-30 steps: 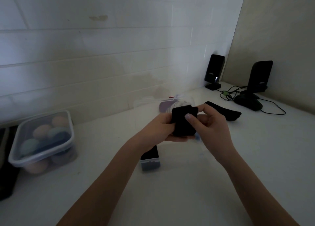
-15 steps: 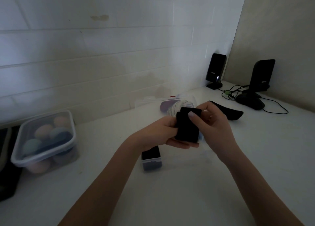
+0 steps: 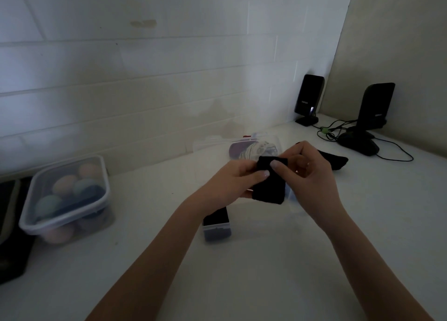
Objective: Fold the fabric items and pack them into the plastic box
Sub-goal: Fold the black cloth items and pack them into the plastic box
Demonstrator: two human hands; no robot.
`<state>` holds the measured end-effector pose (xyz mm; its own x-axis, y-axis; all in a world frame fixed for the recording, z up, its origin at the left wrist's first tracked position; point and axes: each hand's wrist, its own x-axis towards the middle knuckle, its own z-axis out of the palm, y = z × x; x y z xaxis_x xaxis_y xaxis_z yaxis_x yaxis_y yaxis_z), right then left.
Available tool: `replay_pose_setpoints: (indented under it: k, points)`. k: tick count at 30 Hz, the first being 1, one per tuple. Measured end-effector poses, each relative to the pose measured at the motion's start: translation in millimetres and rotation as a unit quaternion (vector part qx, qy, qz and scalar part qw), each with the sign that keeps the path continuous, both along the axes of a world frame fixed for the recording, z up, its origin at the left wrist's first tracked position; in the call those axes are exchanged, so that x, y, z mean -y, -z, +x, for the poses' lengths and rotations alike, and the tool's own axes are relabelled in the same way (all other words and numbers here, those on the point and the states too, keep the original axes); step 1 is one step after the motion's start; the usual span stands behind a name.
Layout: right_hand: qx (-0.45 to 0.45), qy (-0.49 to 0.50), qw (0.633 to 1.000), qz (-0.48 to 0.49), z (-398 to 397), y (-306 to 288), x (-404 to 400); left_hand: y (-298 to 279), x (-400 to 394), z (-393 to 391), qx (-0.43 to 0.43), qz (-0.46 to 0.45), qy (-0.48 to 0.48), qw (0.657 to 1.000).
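Observation:
A small folded black fabric piece [image 3: 269, 184] is held above the white counter, over a clear plastic box [image 3: 294, 199] that is hard to make out. My left hand [image 3: 232, 182] grips its left side. My right hand [image 3: 309, 170] pinches its top edge with thumb and fingers. Under my left wrist, dark folded fabric [image 3: 216, 220] sits at the box's near end. Another black fabric piece [image 3: 335, 161] lies flat on the counter behind my right hand. Behind the hands lies purple and pale fabric [image 3: 254, 148] beside a clear lid.
A lidded clear container [image 3: 65, 199] with pastel round items stands at the left. Two black speakers [image 3: 308, 100] [image 3: 373, 117] with cables stand in the back right corner. A dark object [image 3: 9, 228] lies at the far left edge. A tiled wall runs behind the counter.
The black fabric piece has shifted slightly right and tilted in my hands. My right thumb now presses on its top edge.

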<state>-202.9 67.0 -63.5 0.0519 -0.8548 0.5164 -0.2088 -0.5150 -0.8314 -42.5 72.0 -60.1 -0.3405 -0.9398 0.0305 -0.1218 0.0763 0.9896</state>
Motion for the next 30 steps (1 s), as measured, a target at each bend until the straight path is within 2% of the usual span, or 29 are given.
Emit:
replay_pose_setpoints:
  k: [7, 10, 11, 13, 15, 18, 21, 26, 30]
  points:
    - [-0.010, -0.042, 0.992, 0.121, 0, 1, 1, -1, 1, 4, 0.100, -0.086, -0.098, 0.986]
    - [0.023, -0.074, 0.983, 0.169, -1, -2, 1, -3, -3, 8, 0.234, -0.179, -0.132, 0.947]
    - [0.017, -0.086, 0.979, 0.183, -1, -3, 1, -5, -5, 12, 0.247, -0.199, -0.149, 0.937]
    - [-0.031, -0.097, 0.973, 0.208, 0, -6, 2, -10, -11, 24, 0.223, -0.222, -0.193, 0.929]
    - [-0.093, -0.105, 0.964, 0.225, 6, -7, 2, -12, -17, 39, 0.255, -0.252, -0.224, 0.906]
    - [-0.176, -0.119, 0.947, 0.239, 19, -5, 1, -9, -29, 53, 0.353, -0.241, -0.181, 0.886]
    - [-0.218, -0.137, 0.932, 0.255, 34, -2, -2, -7, -39, 55, 0.416, -0.223, -0.129, 0.872]
    - [-0.271, -0.115, 0.923, 0.248, 43, 5, -3, -10, -42, 55, 0.475, -0.177, -0.084, 0.858]
    - [-0.347, -0.119, 0.902, 0.228, 42, 3, -5, -9, -42, 49, 0.528, -0.169, -0.075, 0.829]
